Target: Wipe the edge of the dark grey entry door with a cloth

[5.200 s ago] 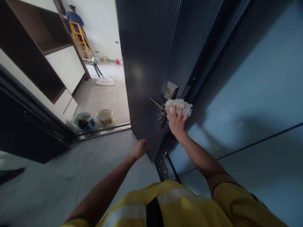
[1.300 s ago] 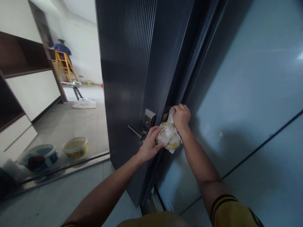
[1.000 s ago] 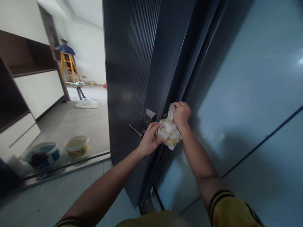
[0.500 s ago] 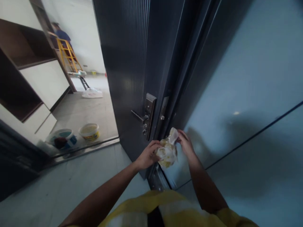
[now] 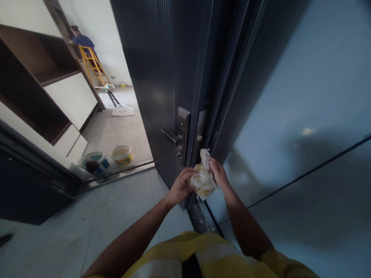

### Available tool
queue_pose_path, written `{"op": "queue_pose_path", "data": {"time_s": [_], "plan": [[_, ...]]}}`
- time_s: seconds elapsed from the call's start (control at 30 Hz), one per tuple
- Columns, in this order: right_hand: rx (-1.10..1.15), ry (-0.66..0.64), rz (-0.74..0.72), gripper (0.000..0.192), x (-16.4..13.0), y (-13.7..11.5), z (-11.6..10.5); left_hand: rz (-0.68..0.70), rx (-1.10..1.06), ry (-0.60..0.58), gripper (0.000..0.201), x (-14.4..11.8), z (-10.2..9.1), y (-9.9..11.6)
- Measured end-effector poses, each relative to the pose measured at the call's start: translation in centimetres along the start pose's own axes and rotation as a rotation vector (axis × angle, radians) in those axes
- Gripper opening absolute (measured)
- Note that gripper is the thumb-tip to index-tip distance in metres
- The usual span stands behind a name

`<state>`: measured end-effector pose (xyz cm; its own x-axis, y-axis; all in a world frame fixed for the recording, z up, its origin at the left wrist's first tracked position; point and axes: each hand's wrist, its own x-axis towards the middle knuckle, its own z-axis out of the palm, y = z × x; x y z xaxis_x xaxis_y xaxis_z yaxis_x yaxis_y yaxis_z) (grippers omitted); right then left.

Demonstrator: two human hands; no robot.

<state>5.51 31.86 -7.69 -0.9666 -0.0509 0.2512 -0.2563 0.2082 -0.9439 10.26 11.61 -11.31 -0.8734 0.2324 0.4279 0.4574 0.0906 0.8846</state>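
Note:
A crumpled bundle of clear plastic film (image 5: 203,178), whitish with yellow patches, is held between my two hands in front of the door edge. My left hand (image 5: 181,186) grips its left side, fingers curled over it. On the upper right, my right hand (image 5: 218,172) pinches the film near a twisted piece that sticks up. Just beyond my hands is the dark door (image 5: 150,58), standing open, with a lever handle (image 5: 171,136) on a lock plate (image 5: 183,133). A latch plate (image 5: 200,125) shows on the door's edge.
Two buckets, one blue and white (image 5: 102,164) and one yellow and white (image 5: 121,155), stand inside the threshold (image 5: 121,174). Further in, a person (image 5: 82,39) is at a yellow ladder (image 5: 93,65) near shelving (image 5: 43,54). A pale wall panel (image 5: 290,96) rises on my right.
My view has turned slightly, so the room appears shifted right. My right hand has come closer to the bundle and moved lower on its twisted top; my left hand keeps its hold.

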Motion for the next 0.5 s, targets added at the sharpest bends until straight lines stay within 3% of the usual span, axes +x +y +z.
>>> {"op": "queue_pose_path", "data": {"time_s": [0.13, 0.23, 0.3, 0.33, 0.4, 0.5], "plan": [[-0.066, -0.175, -0.066, 0.054, 0.0, -0.5, -0.1, 0.027, 0.009, -0.037, 0.058, -0.2, -0.7, 0.6], [-0.306, -0.014, -0.295, 0.046, 2.3, -3.8, -1.3, 0.016, 0.0, -0.104, 0.074, -0.2, -1.2, 1.6], [-0.563, 0.156, -0.443, 0.043, 4.6, -7.3, -1.4, -0.046, -0.005, -0.068, 0.079, 0.0, -1.2, 2.0], [-0.721, 0.177, -0.475, 0.041, 5.5, -9.0, -1.0, -0.081, -0.002, -0.038, 0.075, 0.0, -1.2, 2.1], [-1.024, 0.088, -0.48, 0.035, 6.7, -11.6, 0.2, -0.161, 0.003, -0.003, 0.061, -0.2, -1.1, 1.8], [-1.299, -0.111, -0.475, 0.03, 6.8, -13.1, 1.5, -0.285, 0.021, -0.057, 0.051, -1.6, -1.1, 1.0]]}}
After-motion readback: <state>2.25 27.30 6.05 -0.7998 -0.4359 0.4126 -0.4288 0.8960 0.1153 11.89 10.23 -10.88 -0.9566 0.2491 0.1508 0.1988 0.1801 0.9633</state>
